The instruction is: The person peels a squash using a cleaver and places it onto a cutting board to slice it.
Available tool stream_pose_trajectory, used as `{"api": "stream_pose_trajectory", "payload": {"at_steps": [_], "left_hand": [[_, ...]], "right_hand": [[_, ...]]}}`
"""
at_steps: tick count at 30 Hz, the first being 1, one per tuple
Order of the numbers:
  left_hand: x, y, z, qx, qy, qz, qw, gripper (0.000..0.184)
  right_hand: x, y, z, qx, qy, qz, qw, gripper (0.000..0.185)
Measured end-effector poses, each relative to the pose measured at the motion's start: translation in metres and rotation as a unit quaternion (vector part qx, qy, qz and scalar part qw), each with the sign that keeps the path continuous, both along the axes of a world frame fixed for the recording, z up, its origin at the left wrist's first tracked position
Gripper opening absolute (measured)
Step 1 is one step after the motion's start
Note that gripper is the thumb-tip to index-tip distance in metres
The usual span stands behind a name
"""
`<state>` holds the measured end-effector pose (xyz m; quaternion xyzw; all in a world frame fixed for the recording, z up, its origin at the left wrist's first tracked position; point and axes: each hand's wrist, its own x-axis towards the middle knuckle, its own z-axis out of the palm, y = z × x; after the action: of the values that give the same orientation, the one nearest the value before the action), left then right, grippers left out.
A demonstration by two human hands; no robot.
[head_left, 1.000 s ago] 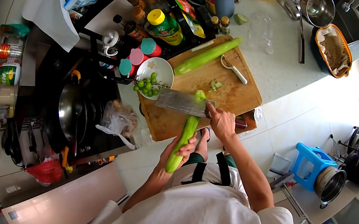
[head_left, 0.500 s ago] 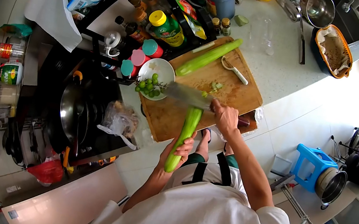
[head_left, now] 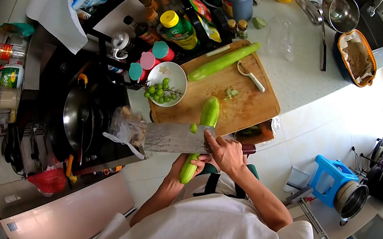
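Observation:
My left hand [head_left: 183, 168] is wrapped round the lower part of a long, pale green gourd [head_left: 210, 111], probably a luffa, whose upper end lies over the wooden cutting board [head_left: 249, 110]. My right hand [head_left: 227, 152] grips a cleaver [head_left: 173, 138] with a dark red handle, its fingers against the blade. The wide blade lies across the gourd, hiding its middle, and a small green bit sticks to the blade. Another long green gourd [head_left: 225, 61] rests on the board beside a white-handled peeler [head_left: 252, 77]. Small green scraps [head_left: 231, 93] lie on the board.
A white bowl [head_left: 179, 75] of small round green fruit stands left of the board. A plastic bag [head_left: 128, 126] and a wok [head_left: 78, 112] are further left. Bottles [head_left: 179, 30] fill the rack behind. A lined orange basket [head_left: 356, 54] sits at the counter's right end.
The cleaver has come down from the gourd's upper end toward my body, now crossing its middle. The gourd's tip shows above the blade, and a green bit is on the blade.

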<state>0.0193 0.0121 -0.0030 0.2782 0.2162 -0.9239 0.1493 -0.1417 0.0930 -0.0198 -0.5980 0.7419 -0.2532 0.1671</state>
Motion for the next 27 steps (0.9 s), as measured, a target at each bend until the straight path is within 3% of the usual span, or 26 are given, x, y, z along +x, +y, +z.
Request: {"api": "stream_pose_trajectory", "payload": {"at_steps": [3, 12, 27], "left_hand": [[0.000, -0.002, -0.005, 0.017, 0.082, 0.002, 0.996, 0.036], [-0.008, -0.006, 0.006, 0.038, 0.030, 0.007, 0.999, 0.035], [-0.019, -0.007, 0.008, -0.085, 0.030, -0.043, 0.995, 0.037]], "right_hand": [[-0.006, -0.003, 0.001, 0.008, 0.022, 0.003, 1.000, 0.052], [-0.012, -0.008, -0.007, -0.002, 0.051, 0.008, 0.999, 0.051], [-0.021, -0.008, -0.007, 0.028, 0.063, -0.016, 0.998, 0.050]]}}
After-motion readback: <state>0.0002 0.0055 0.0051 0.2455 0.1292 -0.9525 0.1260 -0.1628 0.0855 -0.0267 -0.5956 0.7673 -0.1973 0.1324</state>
